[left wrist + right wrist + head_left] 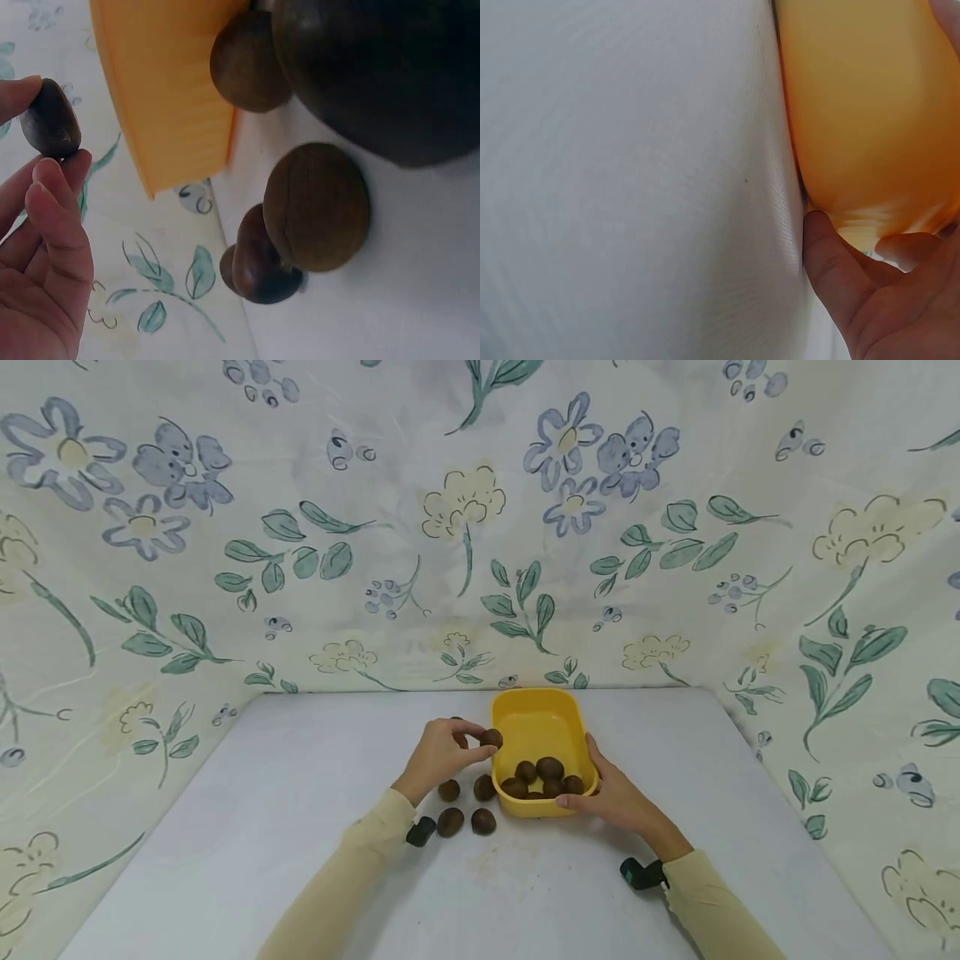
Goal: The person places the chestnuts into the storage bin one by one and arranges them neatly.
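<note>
My left hand [444, 752] pinches a dark brown chestnut [491, 739] between thumb and fingertips, raised at the left rim of a yellow plastic container [540, 695]. In the left wrist view the held chestnut [51, 120] looks glossy and oval. My right hand [618, 797] grips the container's near right corner, fingers along the right side and thumb at the front. The right wrist view shows fingers [829, 259] against the container's wall [870, 105]. Several chestnuts [550, 768] lie in the container's near end.
Several loose chestnuts [451, 822] lie on the white table [247, 827] left of the container, some beneath my left hand and partly hidden. A floral cloth [465, 610] hangs behind the table and along its sides. Each wrist wears a small black camera [642, 873].
</note>
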